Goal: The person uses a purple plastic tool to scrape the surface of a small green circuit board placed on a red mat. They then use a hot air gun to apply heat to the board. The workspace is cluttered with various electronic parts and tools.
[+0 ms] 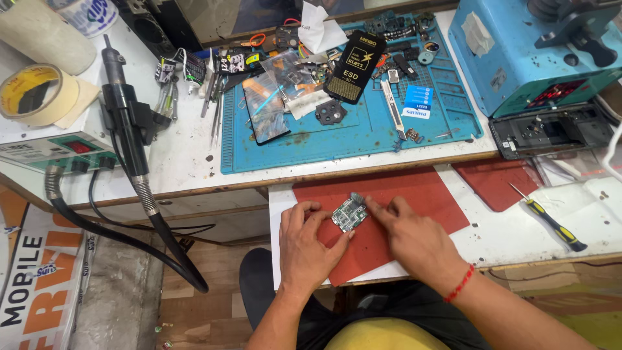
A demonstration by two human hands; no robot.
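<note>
Head view, 2 hands working at a bench. Left hand [310,243] lying flat on the red mat [414,194], fingers loosely spread, fingertips touching the small circuit board [349,212] at its 8 o'clock edge, not gripping. Right hand [414,240] pressing an extended forefinger against the board's 3 o'clock edge, remaining fingers curled. Board resting on the mat between both hands. Yellow-handled screwdriver [551,223] lying at 3 o'clock, well apart; blue work mat [363,139] at 12 o'clock; hot-air handpiece [126,123] at 10 o'clock.
</note>
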